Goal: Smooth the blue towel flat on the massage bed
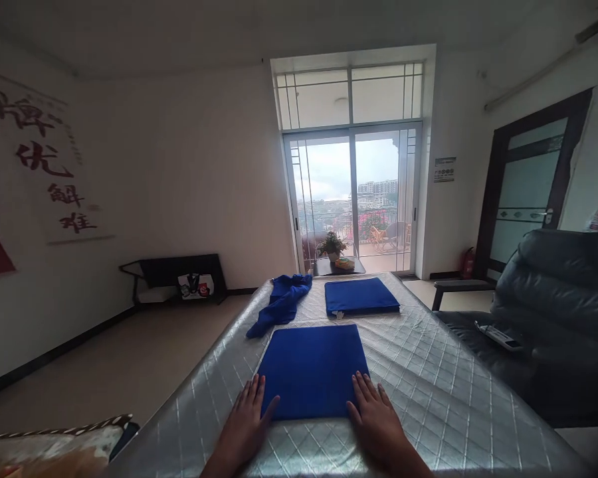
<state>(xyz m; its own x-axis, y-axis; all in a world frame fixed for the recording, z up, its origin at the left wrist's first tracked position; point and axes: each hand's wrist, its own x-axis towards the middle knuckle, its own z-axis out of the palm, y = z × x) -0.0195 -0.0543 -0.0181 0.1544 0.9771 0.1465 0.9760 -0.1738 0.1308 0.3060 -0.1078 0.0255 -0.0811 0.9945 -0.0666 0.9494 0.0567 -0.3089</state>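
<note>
A flat square of folded blue cloth lies in front of me on a silver quilted table cover. At its near left edge rests my left hand, palm down with the fingers stretched out and the thumb on the cloth. My right hand lies likewise at the near right edge, fingertips touching the blue fabric. Farther back sits a second folded blue cloth, a small white tag at its near side. To its left is a crumpled blue cloth, loosely heaped with one end trailing toward me.
A dark armchair with a pale device on its seat stands at the right. Beyond the table's far end are a small table with a potted plant and a sliding glass door. A black bench is by the left wall.
</note>
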